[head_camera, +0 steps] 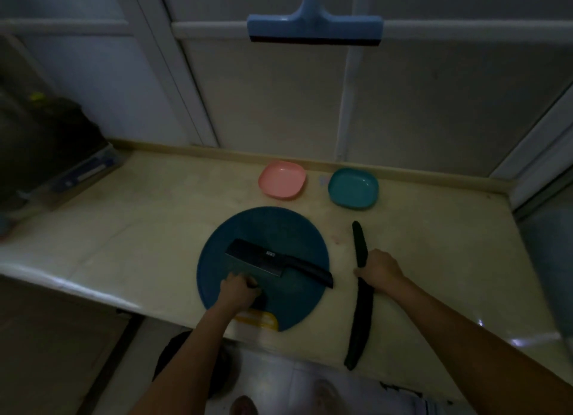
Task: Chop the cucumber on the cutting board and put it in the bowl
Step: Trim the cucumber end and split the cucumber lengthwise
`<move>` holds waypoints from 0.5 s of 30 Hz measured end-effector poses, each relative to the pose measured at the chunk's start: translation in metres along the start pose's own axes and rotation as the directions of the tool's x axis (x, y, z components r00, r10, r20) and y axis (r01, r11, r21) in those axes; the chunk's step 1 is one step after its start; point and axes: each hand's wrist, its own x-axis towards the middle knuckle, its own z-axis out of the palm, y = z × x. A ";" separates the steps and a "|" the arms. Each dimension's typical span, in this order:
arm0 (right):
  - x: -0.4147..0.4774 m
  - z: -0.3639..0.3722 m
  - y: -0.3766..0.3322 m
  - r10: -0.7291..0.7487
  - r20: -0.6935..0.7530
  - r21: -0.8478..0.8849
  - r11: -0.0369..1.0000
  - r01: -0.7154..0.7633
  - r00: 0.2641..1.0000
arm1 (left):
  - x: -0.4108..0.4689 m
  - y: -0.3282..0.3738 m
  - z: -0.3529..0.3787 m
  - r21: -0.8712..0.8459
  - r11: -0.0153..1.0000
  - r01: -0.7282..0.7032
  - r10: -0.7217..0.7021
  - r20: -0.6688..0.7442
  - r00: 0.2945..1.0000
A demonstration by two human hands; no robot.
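Right of the board [273,225] lies a long, dark, curved cucumber [364,315].

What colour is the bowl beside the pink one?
The bowl is teal, seen best in the head view.

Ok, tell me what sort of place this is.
Probably a kitchen counter: a cleaver lies on a round cutting board, a cucumber beside it, a pink bowl and a teal bowl behind.

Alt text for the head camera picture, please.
Right hand grips a long cucumber on the counter beside a round cutting board bearing a cleaver; left hand is over the board. A pink bowl and a teal bowl stand behind.
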 end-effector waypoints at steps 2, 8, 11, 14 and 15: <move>0.000 -0.008 -0.005 -0.032 -0.025 0.043 0.999 0.033 0.999 | -0.001 -0.001 -0.003 -0.034 0.999 0.013 -0.012 0.037 0.999; -0.010 -0.044 -0.048 -0.165 -0.060 0.337 0.925 0.176 0.984 | -0.018 0.018 -0.024 -0.338 0.941 0.000 0.019 0.053 0.998; -0.011 -0.035 -0.080 -0.208 -0.051 0.416 0.885 0.210 0.977 | -0.031 0.044 -0.037 -0.491 0.855 -0.168 0.167 -0.048 0.985; -0.017 -0.015 -0.111 -0.247 -0.030 0.486 0.843 0.230 0.969 | -0.034 0.059 -0.041 -0.507 0.825 -0.249 0.250 -0.067 0.966; -0.019 -0.008 -0.119 -0.260 -0.010 0.539 0.812 0.224 0.966 | -0.033 0.060 -0.041 -0.489 0.831 -0.265 0.248 -0.100 0.963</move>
